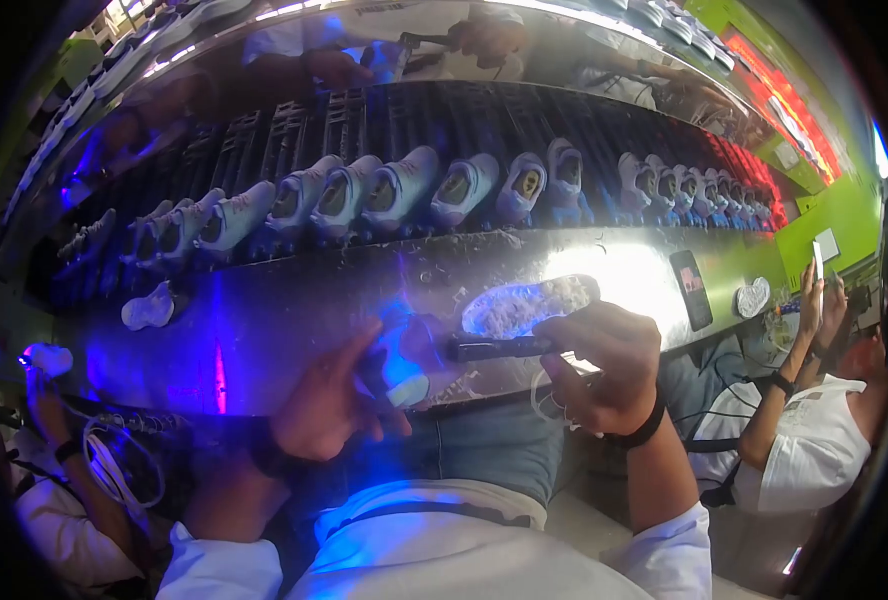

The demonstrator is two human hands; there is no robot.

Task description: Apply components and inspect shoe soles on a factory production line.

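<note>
Fingers (574, 345) of the right hand (604, 365) are curled tight around a dark torch (499, 347), whose barrel points toward the person's left and throws violet-blue light. Just beyond the torch lies a shoe sole (529, 305), glowing white-blue, flat on the shiny metal tabletop (264, 330). Beside the torch's tip, the left hand (329, 405) pinches a small pale shoe part (399, 365) between thumb and extended fingers (359, 345), partly closed on it at the near edge of the tabletop; the part is washed blue by the light, and its exact shape cannot be made out. Both wrists wear dark bands and white sleeves. Beyond the sole, farther from the person, a long row of pale shoes (404, 190) stands on a dark slatted conveyor (364, 115), running the whole width of the view. On the tabletop to the right of the sole lie a dark phone (691, 290) and, further right, a pale patterned sole piece (752, 297). Well to the left of the torch, a small pale piece (149, 307) rests on the tabletop. At the far right, a co-worker (814, 440) in a white shirt holds up a phone with both hands. At the far left, another person's hand (44, 362) holds a small violet lamp.
</note>
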